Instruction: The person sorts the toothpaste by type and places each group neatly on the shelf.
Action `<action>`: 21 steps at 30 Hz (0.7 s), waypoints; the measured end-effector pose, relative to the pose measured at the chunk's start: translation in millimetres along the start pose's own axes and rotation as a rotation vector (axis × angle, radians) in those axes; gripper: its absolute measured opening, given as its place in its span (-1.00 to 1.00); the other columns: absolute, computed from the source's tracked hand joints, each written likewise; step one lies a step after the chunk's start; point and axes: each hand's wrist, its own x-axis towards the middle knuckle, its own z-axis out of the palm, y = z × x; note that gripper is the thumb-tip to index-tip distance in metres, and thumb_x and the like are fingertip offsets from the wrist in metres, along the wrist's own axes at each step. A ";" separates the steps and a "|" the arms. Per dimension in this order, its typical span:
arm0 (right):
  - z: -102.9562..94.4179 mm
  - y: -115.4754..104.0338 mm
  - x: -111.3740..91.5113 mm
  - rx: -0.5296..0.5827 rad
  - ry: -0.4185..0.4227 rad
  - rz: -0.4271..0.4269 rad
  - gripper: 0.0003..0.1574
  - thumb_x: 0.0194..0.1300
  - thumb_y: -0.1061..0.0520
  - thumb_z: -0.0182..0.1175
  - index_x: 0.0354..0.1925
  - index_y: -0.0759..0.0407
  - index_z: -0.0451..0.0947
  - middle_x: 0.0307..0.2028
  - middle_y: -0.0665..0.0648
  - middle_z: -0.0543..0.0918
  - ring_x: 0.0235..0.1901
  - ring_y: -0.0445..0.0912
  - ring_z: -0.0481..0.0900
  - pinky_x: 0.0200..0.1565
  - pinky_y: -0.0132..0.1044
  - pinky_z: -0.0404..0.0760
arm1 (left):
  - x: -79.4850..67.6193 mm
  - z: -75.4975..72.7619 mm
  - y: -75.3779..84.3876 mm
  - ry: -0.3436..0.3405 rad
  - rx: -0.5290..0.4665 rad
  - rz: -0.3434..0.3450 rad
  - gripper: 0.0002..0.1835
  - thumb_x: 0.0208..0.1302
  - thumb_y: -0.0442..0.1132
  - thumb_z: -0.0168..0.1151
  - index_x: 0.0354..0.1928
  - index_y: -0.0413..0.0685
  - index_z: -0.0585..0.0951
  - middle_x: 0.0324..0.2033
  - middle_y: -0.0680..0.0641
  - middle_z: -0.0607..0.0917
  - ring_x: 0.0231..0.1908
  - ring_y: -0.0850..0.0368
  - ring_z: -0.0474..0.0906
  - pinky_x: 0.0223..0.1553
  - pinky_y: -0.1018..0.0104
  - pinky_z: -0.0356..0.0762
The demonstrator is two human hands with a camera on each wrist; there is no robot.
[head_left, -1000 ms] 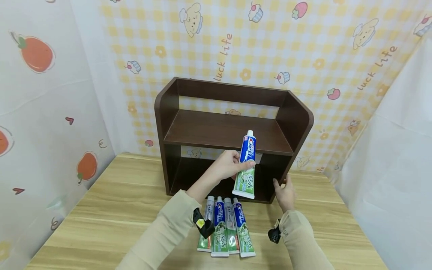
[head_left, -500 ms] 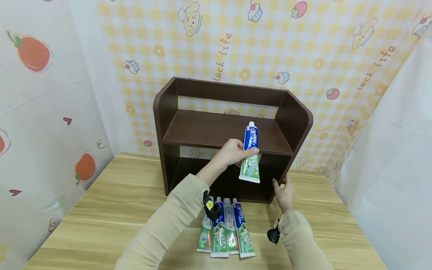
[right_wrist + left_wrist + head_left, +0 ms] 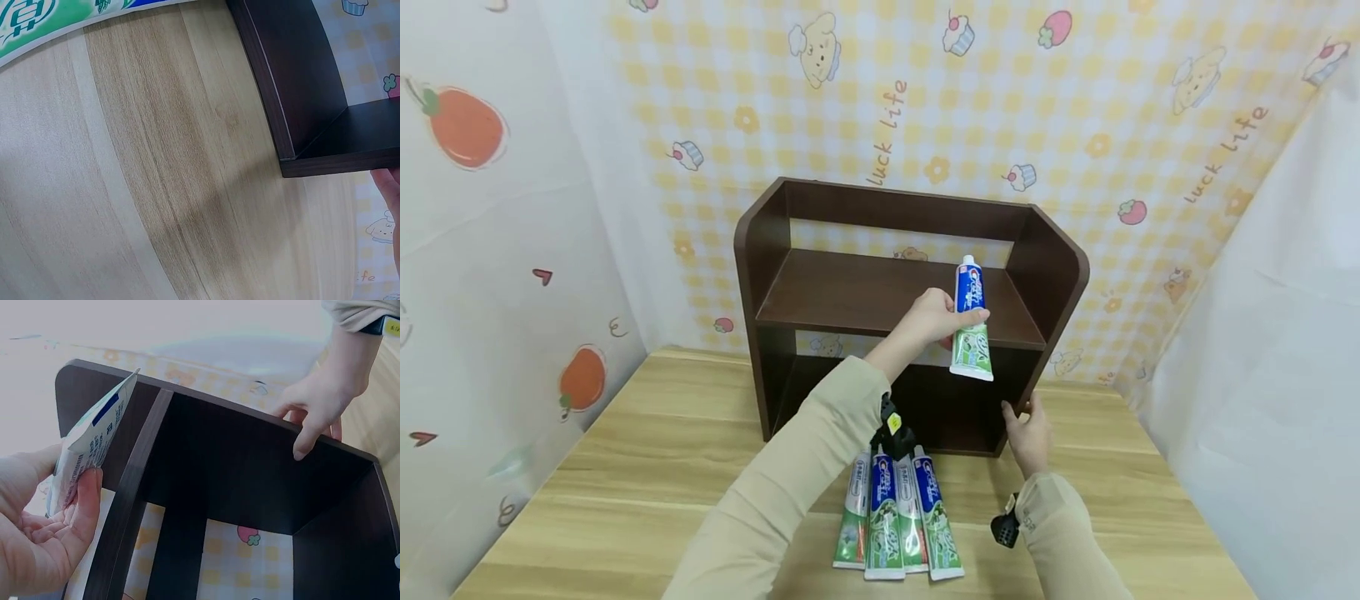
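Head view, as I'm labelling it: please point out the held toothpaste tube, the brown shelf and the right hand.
Held toothpaste tube [image 3: 972,343]: head view, on its green lower half.
Brown shelf [image 3: 865,292]: head view, on its upper board.
Right hand [image 3: 1030,436]: head view, on the back of the hand.
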 end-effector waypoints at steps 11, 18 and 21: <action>-3.8 0.7 -2.6 -0.019 -0.038 0.022 -0.71 0.28 0.00 0.06 -0.15 0.15 0.29 -0.03 0.33 0.54 -0.03 0.21 0.47 -0.11 0.01 0.43 | 43.4 17.6 11.8 0.056 -0.033 -0.054 -0.51 0.10 -0.03 0.29 -0.07 -0.28 0.49 -0.26 -0.21 0.68 -0.35 -0.04 0.69 -0.44 0.29 0.65; -3.3 2.4 -4.3 -0.009 -0.051 0.029 -0.68 0.29 0.00 0.06 -0.07 0.12 0.31 -0.01 0.33 0.52 0.00 0.21 0.46 -0.08 0.05 0.43 | 61.7 24.8 9.8 0.083 0.000 -0.107 -0.48 0.10 0.00 0.28 -0.03 -0.24 0.47 -0.23 -0.18 0.67 -0.33 0.00 0.68 -0.46 0.31 0.65; -1.9 1.6 -1.2 -0.017 -0.037 0.027 -0.69 0.28 -0.01 0.07 -0.08 0.10 0.31 -0.04 0.30 0.54 -0.02 0.22 0.47 -0.08 0.05 0.43 | 67.6 24.7 11.6 0.107 0.001 -0.118 -0.47 0.08 0.01 0.30 -0.02 -0.23 0.46 -0.24 -0.18 0.67 -0.34 0.00 0.68 -0.45 0.30 0.65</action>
